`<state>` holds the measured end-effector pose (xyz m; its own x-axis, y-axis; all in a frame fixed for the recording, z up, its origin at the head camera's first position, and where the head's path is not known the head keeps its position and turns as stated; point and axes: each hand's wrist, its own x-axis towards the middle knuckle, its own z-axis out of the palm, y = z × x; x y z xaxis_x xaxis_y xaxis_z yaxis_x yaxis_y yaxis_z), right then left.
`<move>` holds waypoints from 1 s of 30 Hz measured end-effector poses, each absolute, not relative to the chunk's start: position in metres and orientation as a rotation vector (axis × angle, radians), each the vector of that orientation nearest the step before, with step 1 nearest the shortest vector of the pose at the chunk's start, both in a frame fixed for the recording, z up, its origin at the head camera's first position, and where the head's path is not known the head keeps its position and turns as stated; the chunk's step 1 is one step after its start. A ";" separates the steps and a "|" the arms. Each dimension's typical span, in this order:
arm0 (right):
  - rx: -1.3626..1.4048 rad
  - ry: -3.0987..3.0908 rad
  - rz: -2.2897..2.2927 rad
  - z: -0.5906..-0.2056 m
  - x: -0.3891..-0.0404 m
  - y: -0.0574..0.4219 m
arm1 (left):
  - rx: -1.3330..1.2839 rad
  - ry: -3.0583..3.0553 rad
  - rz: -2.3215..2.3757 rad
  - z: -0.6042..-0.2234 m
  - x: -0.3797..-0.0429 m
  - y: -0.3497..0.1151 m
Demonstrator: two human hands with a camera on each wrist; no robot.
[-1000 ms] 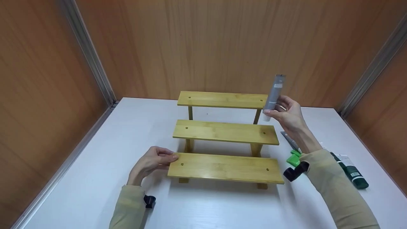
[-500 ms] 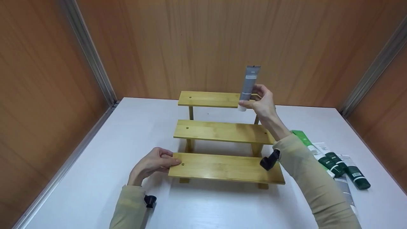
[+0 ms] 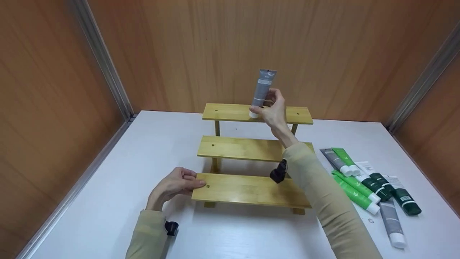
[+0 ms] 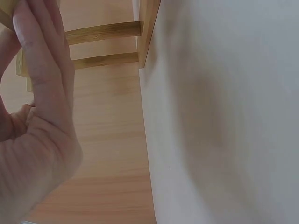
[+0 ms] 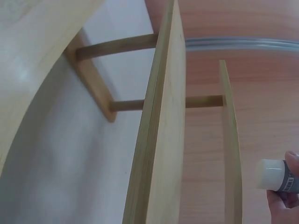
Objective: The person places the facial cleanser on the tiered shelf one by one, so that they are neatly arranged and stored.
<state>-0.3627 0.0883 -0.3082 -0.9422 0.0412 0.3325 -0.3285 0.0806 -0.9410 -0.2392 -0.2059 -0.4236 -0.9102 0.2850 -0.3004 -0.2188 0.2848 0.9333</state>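
Note:
A three-tier wooden display stand stands in the middle of the table. My left hand pinches the left end of its lowest shelf, thumb on top; in the left wrist view the fingers reach up to the shelf's edge. With my right hand I hold a grey squeeze tube by its lower part, white cap down, tilted slightly to the right. In the head view the cap overlaps the top shelf. The right wrist view shows the white cap a little apart from the top shelf's board.
Right of the stand lies a group of tubes: a grey tube, green tubes, dark green and white tubes and another grey tube. A small ring lies near them. Wooden panels enclose the table.
My right hand has carried the grey tube leftward from the stand's right end to over the top shelf, uncovering the tubes on the right. My left hand stays at the lowest shelf.

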 end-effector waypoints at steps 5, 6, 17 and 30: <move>0.295 -2.085 1.883 -0.312 -0.369 0.074 | 0.069 2.143 1.668 -0.425 -0.239 -0.205; 0.291 -2.085 1.872 -0.312 -0.370 0.071 | 0.071 2.142 1.668 -0.425 -0.239 -0.205; 0.327 -2.072 1.793 -0.318 -0.380 0.050 | 0.084 2.130 1.675 -0.426 -0.239 -0.204; 0.359 -2.089 1.737 -0.323 -0.387 0.028 | 0.072 2.130 1.675 -0.425 -0.238 -0.203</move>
